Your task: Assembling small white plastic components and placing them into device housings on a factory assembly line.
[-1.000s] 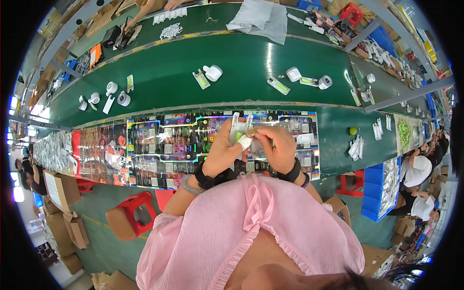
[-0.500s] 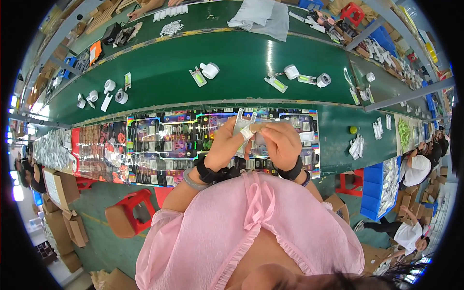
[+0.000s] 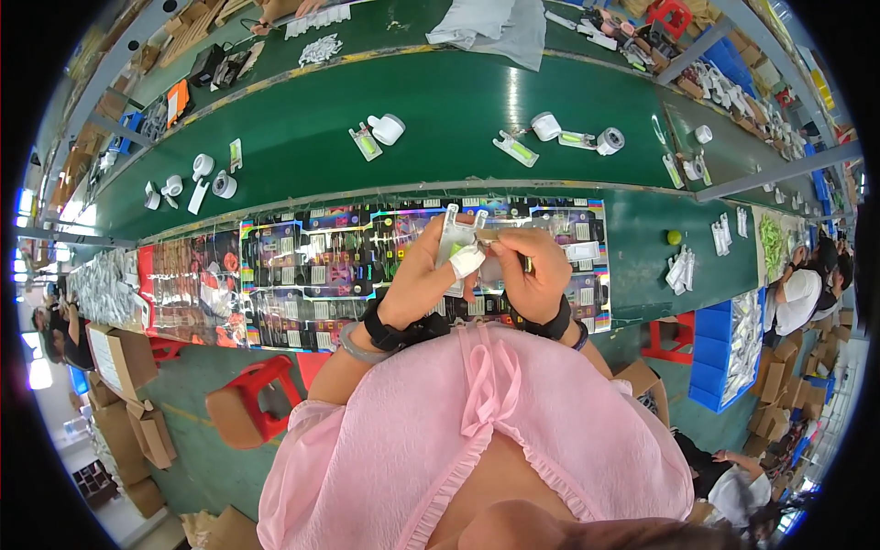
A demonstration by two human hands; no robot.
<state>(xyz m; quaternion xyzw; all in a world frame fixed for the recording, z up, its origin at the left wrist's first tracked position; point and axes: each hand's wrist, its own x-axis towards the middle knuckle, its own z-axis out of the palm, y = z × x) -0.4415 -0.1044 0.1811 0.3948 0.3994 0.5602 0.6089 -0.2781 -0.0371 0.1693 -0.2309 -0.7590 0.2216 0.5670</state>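
A white plastic part (image 3: 453, 231) with two prongs pointing away from me is in my left hand (image 3: 412, 280), over the patterned sheet. A bit of light green shows on it beside my thumb, which has a white wrapping (image 3: 467, 261) on its tip. My right hand (image 3: 537, 268) is closed in a pinch against the right side of the part. Something small and brownish shows at its fingertips, too little seen to name. My fingers hide much of the part's lower half.
Printed sheets (image 3: 312, 275) cover the bench under my hands. Beyond lies a green conveyor belt (image 3: 293, 137) with white round-headed pieces (image 3: 388, 128) and flat green-striped pieces (image 3: 516, 148). To the right are a small green ball (image 3: 674, 237), white parts (image 3: 680, 269) and a blue bin (image 3: 706, 357).
My left thumb has moved slightly down the white part, and a patch of green now shows there. My right hand stays at the part's side. The person at lower right has moved.
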